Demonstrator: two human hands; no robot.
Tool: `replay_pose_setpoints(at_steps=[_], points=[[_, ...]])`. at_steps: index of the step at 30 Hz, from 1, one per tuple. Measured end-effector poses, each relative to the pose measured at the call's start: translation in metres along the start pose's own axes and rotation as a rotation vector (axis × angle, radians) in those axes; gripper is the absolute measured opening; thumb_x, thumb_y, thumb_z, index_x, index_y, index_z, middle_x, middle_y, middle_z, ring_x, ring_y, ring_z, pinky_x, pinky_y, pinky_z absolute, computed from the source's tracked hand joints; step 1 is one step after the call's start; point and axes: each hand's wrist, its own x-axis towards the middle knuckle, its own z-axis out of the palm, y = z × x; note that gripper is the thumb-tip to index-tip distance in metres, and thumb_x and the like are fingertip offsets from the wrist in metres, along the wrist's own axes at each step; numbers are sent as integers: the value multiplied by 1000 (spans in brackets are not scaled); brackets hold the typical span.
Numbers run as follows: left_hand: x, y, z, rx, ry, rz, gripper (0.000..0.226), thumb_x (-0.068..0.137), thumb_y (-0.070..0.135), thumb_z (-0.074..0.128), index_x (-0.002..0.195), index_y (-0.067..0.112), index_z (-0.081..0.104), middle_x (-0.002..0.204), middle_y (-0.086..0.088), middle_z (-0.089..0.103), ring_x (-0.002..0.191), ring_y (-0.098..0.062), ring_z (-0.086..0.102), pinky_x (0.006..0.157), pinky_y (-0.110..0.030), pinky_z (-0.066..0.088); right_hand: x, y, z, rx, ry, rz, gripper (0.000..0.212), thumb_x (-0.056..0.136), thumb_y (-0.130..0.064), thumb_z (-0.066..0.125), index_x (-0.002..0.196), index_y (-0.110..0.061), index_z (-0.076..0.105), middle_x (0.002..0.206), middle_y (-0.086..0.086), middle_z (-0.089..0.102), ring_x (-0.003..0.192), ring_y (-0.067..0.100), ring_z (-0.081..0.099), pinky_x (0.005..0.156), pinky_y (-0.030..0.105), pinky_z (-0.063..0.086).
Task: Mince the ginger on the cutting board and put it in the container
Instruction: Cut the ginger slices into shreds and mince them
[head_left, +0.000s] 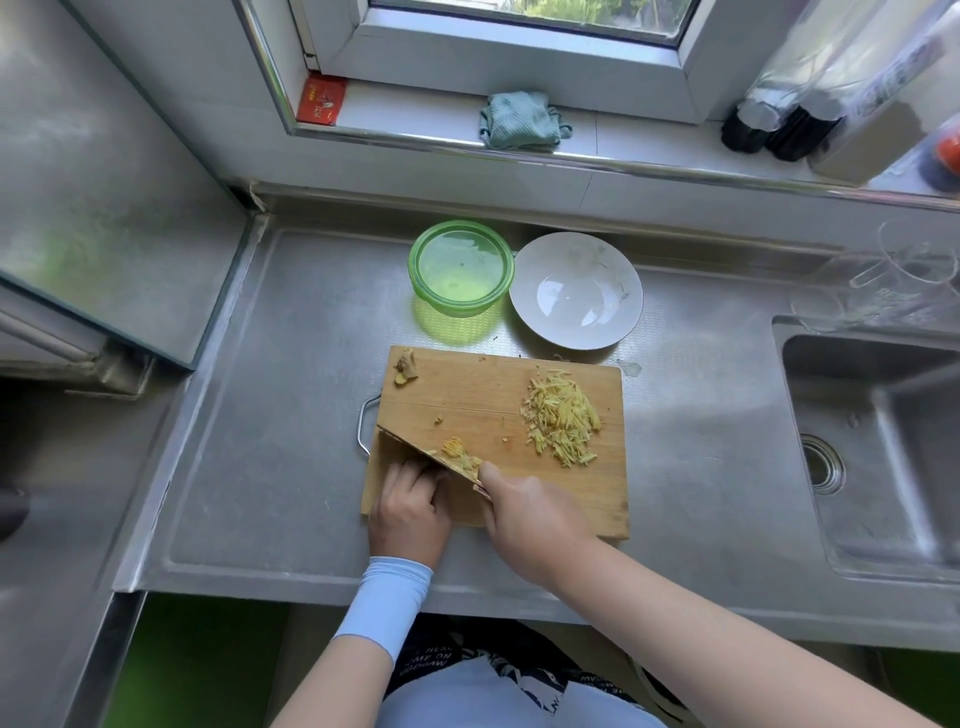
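Note:
A wooden cutting board (498, 395) lies on the steel counter. A pile of ginger strips (563, 421) sits at its right side, and a knobbly ginger scrap (406, 366) lies at the far left corner. My right hand (530, 514) grips a cleaver (415, 452) whose blade slants across the board's near left part, with a few cut ginger bits (460, 453) beside it. My left hand (410, 509) is curled with its fingertips against the blade's left face, pressing something hidden beneath. A green plastic container (460, 267) stands behind the board.
A white bowl (576, 288) sits next to the green container. A steel sink (878, 441) lies to the right, with clear glassware (904, 270) behind it. On the window sill rest a green cloth (522, 120), a red packet (323, 100) and dark bottles (779, 122).

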Motion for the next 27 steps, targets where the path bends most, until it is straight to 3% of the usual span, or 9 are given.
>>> replay_pose_setpoints(at_steps=[2,4,13,18,22,27], points=[[1,-1,-2,-11,-19,-2,23,83,15,53,75,8,73,84,-7,68,82,-24,53,59,-33,48,-8,4,-2,14,0,3,6,103,-28,35,105,-23,36,70,7,53,57,32,49,47,36,31],[2,-1,-3,-25,-33,0,26,81,14,49,78,8,74,87,-9,69,85,-25,56,64,-33,49,-16,7,-1,20,-2,23,11,103,-29,35,96,-26,28,66,6,50,55,30,48,48,36,36],[2,0,-5,-4,-62,-10,23,77,12,51,77,9,74,84,-9,68,84,-25,52,55,-33,52,-9,1,0,26,9,15,11,104,-29,34,109,-20,37,71,9,53,58,33,50,49,36,34],[3,-1,-4,1,-70,-18,15,70,-6,69,77,7,73,83,-11,67,80,-33,60,59,-34,53,-15,1,1,26,11,43,9,105,-30,34,106,-21,36,72,11,57,58,34,51,50,39,40],[3,-1,-5,24,-97,-18,20,80,11,54,74,8,73,79,-9,65,77,-30,56,53,-34,52,-5,-3,2,34,11,22,5,104,-26,34,103,-21,35,69,10,53,58,34,52,51,39,41],[4,3,-7,30,-109,-56,26,84,21,52,78,8,74,85,-9,68,80,-31,61,53,-33,51,-18,1,5,53,26,52,8,103,-28,35,98,-23,31,71,12,56,58,34,49,49,37,37]])
